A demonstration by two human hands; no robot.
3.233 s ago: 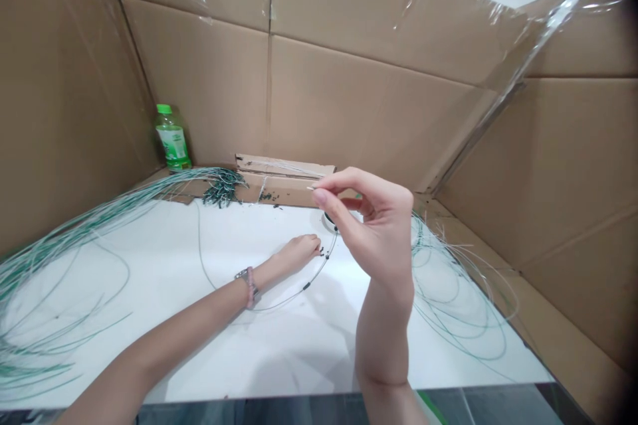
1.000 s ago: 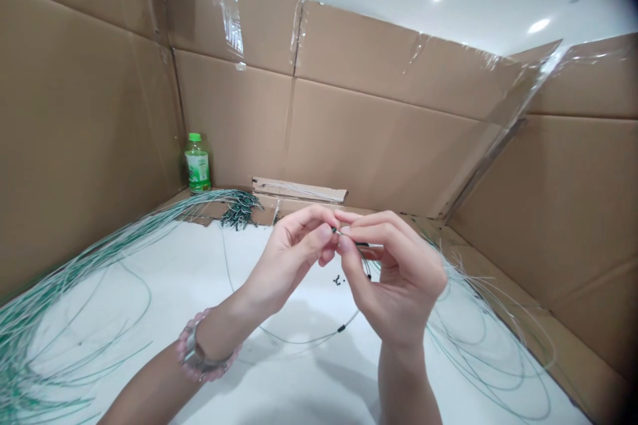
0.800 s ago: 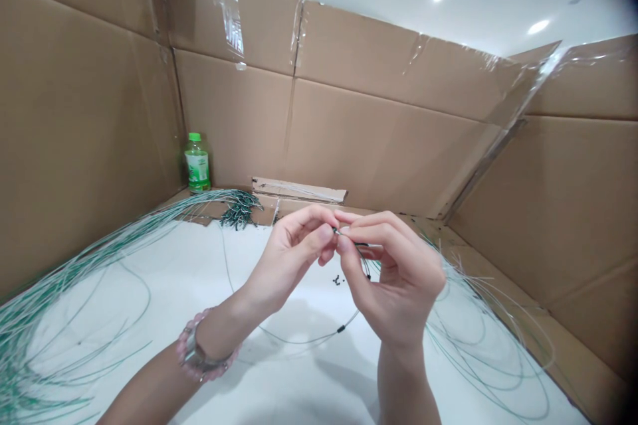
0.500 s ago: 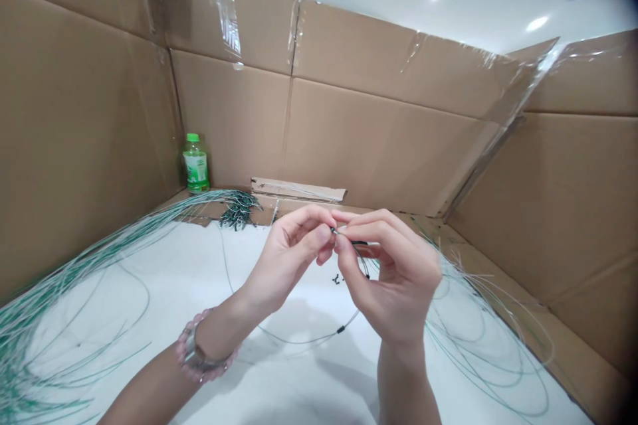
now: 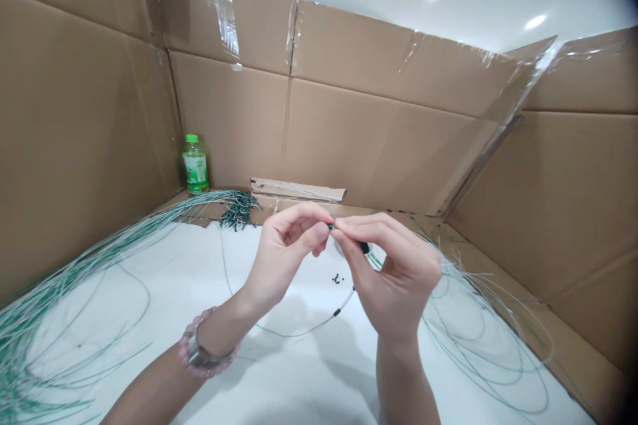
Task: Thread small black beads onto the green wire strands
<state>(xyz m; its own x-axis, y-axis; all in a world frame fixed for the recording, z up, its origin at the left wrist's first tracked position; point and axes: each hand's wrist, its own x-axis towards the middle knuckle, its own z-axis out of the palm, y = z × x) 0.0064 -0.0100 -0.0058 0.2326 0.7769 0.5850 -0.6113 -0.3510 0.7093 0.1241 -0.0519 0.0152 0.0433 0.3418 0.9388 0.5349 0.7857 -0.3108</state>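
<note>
My left hand and my right hand meet fingertip to fingertip above the white tabletop. Both are closed in a pinch on a tiny green and dark bit of wire, mostly covered by the fingers. A thin grey wire hangs in a loop below, passing behind my left wrist and rising behind my right hand. It carries a small black sleeve. Several tiny black pieces lie on the table beneath the hands. Partly hidden behind my right hand is a small round dish with dark contents.
A large bundle of green and white wires runs along the left, its dark ends gathered at the back. More loose wires curl on the right. A green-capped bottle stands in the back left corner. Cardboard walls enclose the table.
The wire loop and its black sleeve have shifted slightly up and left. My right fingers have closed in more, and the dish behind them now shows. Green is now visible between the fingertips.
</note>
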